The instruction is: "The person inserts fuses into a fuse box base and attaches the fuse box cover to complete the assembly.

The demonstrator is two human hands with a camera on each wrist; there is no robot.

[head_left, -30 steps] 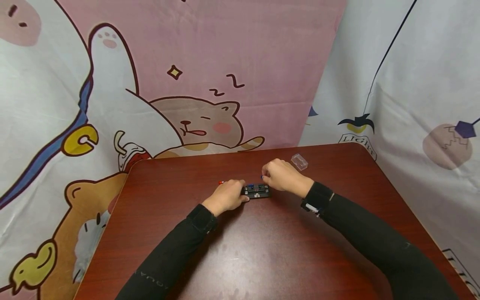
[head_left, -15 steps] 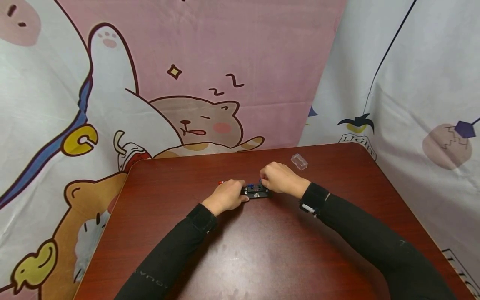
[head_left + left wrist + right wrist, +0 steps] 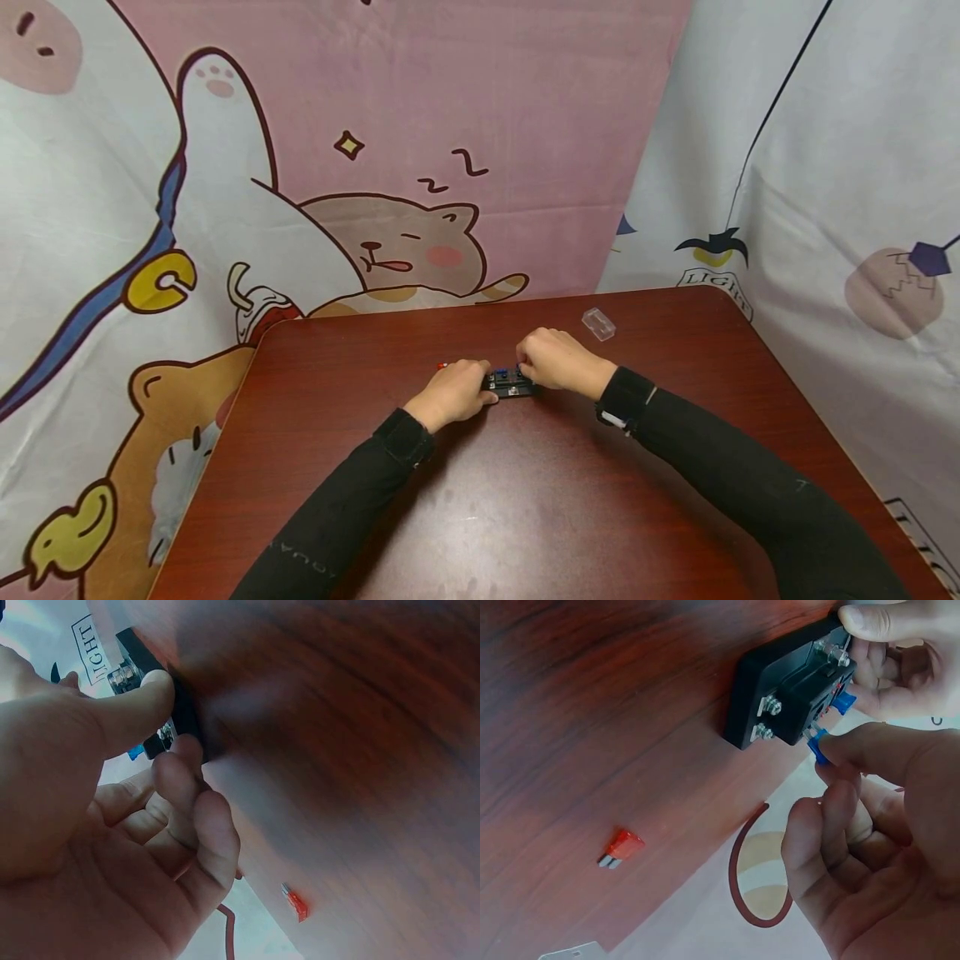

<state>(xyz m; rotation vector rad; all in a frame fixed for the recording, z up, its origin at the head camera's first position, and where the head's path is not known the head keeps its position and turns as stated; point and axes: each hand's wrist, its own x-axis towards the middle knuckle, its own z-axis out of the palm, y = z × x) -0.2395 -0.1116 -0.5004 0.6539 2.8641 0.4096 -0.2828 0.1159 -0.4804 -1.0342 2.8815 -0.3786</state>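
On the tabletop, the black fuse block [image 3: 784, 682] carries metal screw terminals and one seated blue fuse [image 3: 844, 702]. My left hand [image 3: 455, 390] grips the block's left end, thumb along its near side. Between thumb and fingertips, my right hand [image 3: 558, 358] pinches a second blue blade fuse [image 3: 819, 747]. That fuse's metal prongs point at the block, right at a slot beside the seated one. In the left wrist view, the left thumb and fingers cover much of the block [image 3: 142, 664].
A red blade fuse [image 3: 295, 903] lies left of the block, beyond the left hand. Another red fuse [image 3: 624, 844] lies on the wood in the right wrist view. The transparent plastic box [image 3: 598, 323] stands near the table's back edge. Printed cloth [image 3: 525, 150] hangs behind.
My right hand has moved slightly left and down, bringing the blue fuse from above the block's right end onto it. The left hand stays in place.
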